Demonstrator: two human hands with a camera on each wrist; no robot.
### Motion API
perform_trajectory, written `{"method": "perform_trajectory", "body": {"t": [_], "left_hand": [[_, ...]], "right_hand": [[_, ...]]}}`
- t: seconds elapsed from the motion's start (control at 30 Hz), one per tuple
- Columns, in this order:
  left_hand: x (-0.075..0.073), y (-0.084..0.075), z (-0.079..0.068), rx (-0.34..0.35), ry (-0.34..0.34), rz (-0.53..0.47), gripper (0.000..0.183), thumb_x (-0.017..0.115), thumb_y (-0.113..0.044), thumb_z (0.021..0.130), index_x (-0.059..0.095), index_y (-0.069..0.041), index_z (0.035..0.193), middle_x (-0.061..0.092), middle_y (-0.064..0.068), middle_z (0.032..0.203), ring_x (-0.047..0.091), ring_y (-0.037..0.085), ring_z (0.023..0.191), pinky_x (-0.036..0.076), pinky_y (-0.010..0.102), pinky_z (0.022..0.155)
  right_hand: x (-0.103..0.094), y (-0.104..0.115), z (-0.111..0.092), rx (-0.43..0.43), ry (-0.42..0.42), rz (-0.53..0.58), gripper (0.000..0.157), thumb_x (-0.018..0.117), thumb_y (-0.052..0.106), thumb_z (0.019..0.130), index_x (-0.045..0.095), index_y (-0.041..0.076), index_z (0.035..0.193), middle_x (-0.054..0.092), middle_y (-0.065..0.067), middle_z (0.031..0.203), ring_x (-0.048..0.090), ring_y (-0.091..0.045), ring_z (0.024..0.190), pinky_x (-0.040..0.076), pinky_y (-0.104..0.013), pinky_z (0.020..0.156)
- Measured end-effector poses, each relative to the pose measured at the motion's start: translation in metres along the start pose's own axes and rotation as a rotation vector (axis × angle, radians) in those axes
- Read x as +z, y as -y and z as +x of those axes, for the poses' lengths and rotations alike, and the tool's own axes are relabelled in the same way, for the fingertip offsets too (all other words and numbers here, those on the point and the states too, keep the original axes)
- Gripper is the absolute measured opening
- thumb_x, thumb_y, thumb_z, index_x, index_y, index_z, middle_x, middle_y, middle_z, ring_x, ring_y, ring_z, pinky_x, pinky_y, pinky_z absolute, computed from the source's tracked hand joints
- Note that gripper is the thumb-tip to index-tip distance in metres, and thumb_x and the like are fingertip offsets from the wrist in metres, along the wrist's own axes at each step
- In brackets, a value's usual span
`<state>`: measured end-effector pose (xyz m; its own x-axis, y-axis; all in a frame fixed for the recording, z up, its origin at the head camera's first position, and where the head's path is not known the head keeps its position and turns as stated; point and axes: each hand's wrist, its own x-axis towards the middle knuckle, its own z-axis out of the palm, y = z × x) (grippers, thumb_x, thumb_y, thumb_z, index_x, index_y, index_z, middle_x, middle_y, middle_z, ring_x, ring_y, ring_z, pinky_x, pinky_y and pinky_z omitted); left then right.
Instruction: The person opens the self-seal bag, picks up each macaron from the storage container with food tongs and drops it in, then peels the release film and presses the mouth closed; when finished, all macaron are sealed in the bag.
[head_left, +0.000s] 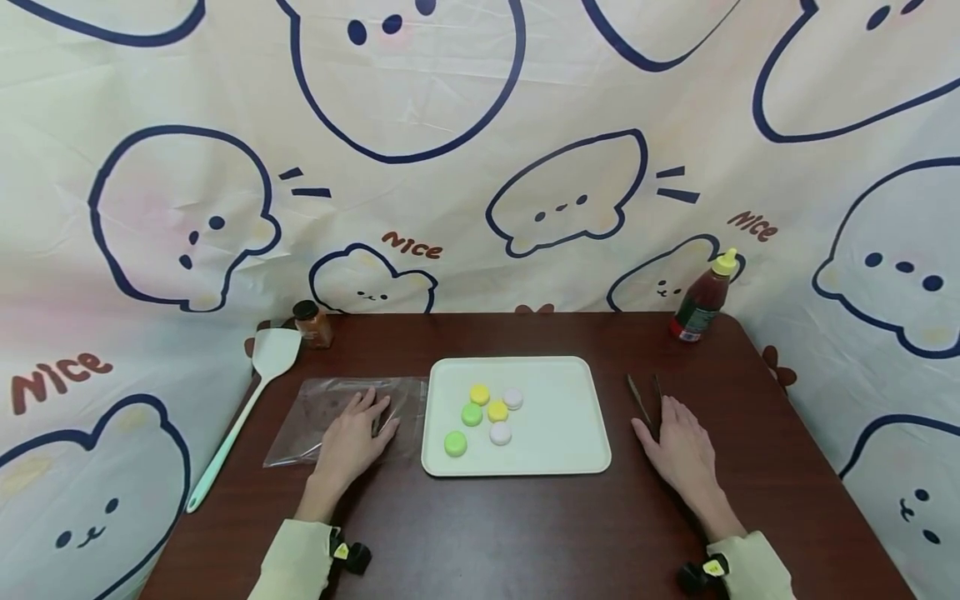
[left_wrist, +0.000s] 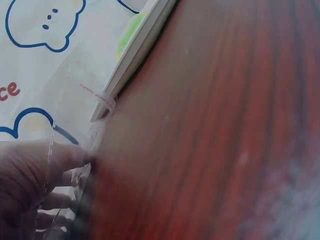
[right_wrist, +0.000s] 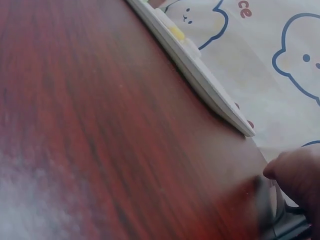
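My left hand [head_left: 354,442] rests on a clear plastic bag [head_left: 296,425] lying flat left of the tray, fingers extended and relaxed. In the left wrist view, the bag's crumpled edge [left_wrist: 106,101] shows by that hand [left_wrist: 25,175]. On the right, my right hand [head_left: 684,446] lies over dark metal tongs [head_left: 637,395], whose two arms point away from me; their rear part is hidden by the hand. Between the hands sits a white rectangular tray [head_left: 562,417]. Several small round macarons, such as a green one [head_left: 455,443] and a yellow one [head_left: 479,394], lie on its left half.
A white spatula [head_left: 274,352] with a pale green handle lies along the table's left edge. Behind it stands a small dark-capped jar [head_left: 315,327]. A red sauce bottle [head_left: 702,304] with a yellow cap stands at the back right. Patterned cloth [head_left: 450,208] hangs behind the table.
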<state>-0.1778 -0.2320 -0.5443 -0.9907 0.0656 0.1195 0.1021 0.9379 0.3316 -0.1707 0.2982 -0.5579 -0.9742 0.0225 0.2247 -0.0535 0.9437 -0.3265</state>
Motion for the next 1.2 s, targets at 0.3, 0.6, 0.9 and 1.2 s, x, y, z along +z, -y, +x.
{"method": "perform_trajectory", "body": {"t": [0.3,0.6,0.9,1.2], "left_hand": [[0.000,0.001,-0.004,-0.019,-0.052,-0.056,0.042,0.073,-0.029,0.099,0.071,-0.004,0.133,0.053,0.029,0.149,0.045,0.049,0.143,0.045,0.066,0.106],[0.002,0.003,-0.004,-0.041,-0.134,-0.121,0.030,0.078,-0.021,0.095,0.078,-0.003,0.118,0.062,0.026,0.140,0.054,0.047,0.136,0.051,0.066,0.095],[0.003,0.005,-0.005,-0.047,-0.183,-0.128,0.021,0.079,-0.022,0.095,0.083,-0.006,0.109,0.071,0.020,0.128,0.067,0.041,0.121,0.058,0.060,0.080],[0.000,0.009,-0.006,0.023,-0.365,-0.211,0.011,0.081,-0.018,0.094,0.081,-0.009,0.100,0.078,0.011,0.100,0.074,0.029,0.086,0.059,0.049,0.069]], "right_hand": [[0.006,0.004,-0.001,-0.002,-0.096,0.011,0.062,0.063,0.031,0.104,0.053,-0.022,0.133,0.050,-0.043,0.140,0.048,-0.057,0.131,0.041,-0.068,0.104],[0.014,0.006,-0.005,-0.031,-0.278,0.032,0.043,0.072,0.021,0.099,0.066,-0.020,0.111,0.064,-0.035,0.124,0.060,-0.055,0.115,0.050,-0.066,0.090],[0.014,0.005,-0.007,-0.030,-0.334,0.056,0.034,0.072,0.017,0.099,0.065,-0.016,0.108,0.066,-0.034,0.112,0.061,-0.053,0.101,0.051,-0.064,0.080],[-0.006,0.009,-0.005,0.013,-0.322,0.162,0.036,0.065,0.026,0.106,0.063,-0.006,0.122,0.070,-0.015,0.087,0.066,-0.035,0.065,0.050,-0.055,0.052]]}}
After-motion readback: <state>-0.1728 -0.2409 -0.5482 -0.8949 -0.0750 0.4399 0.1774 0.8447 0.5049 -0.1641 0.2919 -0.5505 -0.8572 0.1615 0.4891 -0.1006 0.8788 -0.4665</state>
